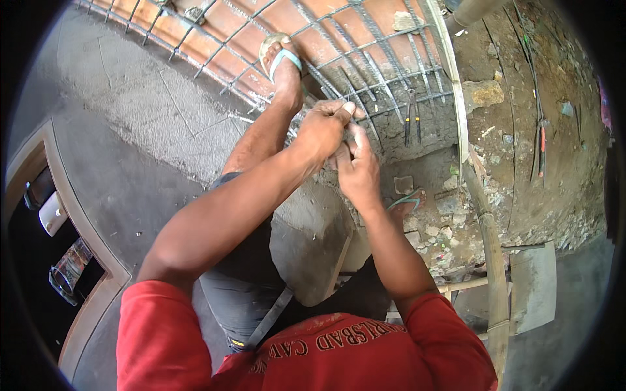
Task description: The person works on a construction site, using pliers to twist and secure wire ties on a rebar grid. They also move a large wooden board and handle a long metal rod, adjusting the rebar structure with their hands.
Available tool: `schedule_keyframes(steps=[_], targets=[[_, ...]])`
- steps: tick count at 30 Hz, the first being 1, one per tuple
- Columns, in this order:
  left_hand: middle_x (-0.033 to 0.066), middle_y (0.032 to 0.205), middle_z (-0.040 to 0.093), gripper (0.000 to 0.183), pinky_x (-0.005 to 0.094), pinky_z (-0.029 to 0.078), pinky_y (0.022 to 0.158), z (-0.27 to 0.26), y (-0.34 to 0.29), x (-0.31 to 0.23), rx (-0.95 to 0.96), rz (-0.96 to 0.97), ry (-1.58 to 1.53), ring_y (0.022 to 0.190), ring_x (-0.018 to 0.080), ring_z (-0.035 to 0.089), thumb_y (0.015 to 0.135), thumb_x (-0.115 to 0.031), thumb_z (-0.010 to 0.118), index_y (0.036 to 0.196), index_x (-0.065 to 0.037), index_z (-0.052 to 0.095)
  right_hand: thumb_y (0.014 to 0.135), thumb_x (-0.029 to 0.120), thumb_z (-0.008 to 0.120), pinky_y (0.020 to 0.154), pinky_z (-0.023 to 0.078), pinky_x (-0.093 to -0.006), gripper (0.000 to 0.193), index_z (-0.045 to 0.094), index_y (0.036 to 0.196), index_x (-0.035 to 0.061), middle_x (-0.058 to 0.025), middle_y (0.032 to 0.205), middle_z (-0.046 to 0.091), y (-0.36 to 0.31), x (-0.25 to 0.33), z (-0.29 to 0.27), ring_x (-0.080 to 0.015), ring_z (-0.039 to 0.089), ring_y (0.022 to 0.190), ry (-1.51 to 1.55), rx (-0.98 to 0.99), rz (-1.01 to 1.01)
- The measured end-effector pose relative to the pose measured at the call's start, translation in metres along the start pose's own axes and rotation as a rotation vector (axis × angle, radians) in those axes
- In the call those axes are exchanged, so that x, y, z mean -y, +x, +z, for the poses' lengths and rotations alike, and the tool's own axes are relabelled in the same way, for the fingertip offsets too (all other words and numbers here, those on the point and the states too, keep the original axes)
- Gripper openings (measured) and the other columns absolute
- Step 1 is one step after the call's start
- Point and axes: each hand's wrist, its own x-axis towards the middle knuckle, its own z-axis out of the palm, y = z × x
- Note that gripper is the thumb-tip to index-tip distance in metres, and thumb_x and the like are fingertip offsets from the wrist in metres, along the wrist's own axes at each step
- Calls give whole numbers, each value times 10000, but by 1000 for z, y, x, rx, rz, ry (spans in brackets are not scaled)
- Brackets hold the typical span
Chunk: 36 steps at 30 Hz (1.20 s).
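My left hand (323, 130) and my right hand (358, 171) are close together in front of me, at the edge of a steel rebar mesh (352, 49). The left fingers are pinched, thumb uppermost. My right fingers are also closed, just below and touching the left hand. Whatever they hold is too thin or too hidden to make out. Just right of the hands, pincers (412, 118) with dark, yellow-marked handles lie on the rough concrete at the mesh's end.
My sandalled left foot (285, 68) rests on the mesh; my right foot (407, 201) stands lower among rubble. A pale board edge (450, 65) and a bamboo pole (490, 260) run along the right. A red-handled tool (542, 150) lies on the dirt. A framed opening (85, 260) is at left.
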Motion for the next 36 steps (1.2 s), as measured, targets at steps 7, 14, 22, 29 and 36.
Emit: schedule_keyframes(steps=[7, 14, 22, 29, 36], targets=[[49, 949, 656, 284, 315, 463, 676, -3, 156, 75, -293, -213, -33, 740, 161, 568, 1010, -317, 617, 1063, -52, 703, 977, 191, 558, 855, 536, -462, 252, 717, 1158, 114, -178, 1055, 730, 131, -113, -5, -389, 690, 970, -310, -227, -180], [75, 1063, 694, 484, 307, 493, 562, -57, 231, 139, -594, 45, 81, 703, 168, 651, 1039, -220, 544, 1501, -112, 446, 953, 251, 589, 906, 528, -462, 248, 740, 1118, 144, -187, 1060, 729, 247, -176, 55, -373, 687, 1003, -355, -141, -80], [130, 1201, 706, 665, 432, 388, 1104, -79, 279, 127, -727, 24, 605, 1199, 309, 617, 1047, -149, 411, 1632, -107, 97, 921, 218, 521, 973, 538, -431, 344, 704, 1212, 231, -125, 1228, 704, 309, -164, 119, -340, 663, 1160, -389, 106, 164], [279, 1223, 656, 451, 570, 429, 1019, -84, 281, 126, -811, -16, 849, 1179, 486, 595, 995, -261, 468, 1419, -110, 453, 955, 342, 599, 1002, 504, -441, 323, 699, 1202, 160, -164, 1278, 669, 336, -182, 127, -350, 629, 1196, -258, 182, 155], [265, 1137, 692, 308, 513, 509, 923, -59, 267, 108, -943, 13, 742, 1082, 443, 660, 978, -250, 541, 1208, -63, 624, 951, 376, 608, 1017, 489, -445, 380, 710, 1190, 99, -177, 1283, 662, 347, -188, 133, -356, 617, 1209, -277, 176, 119]])
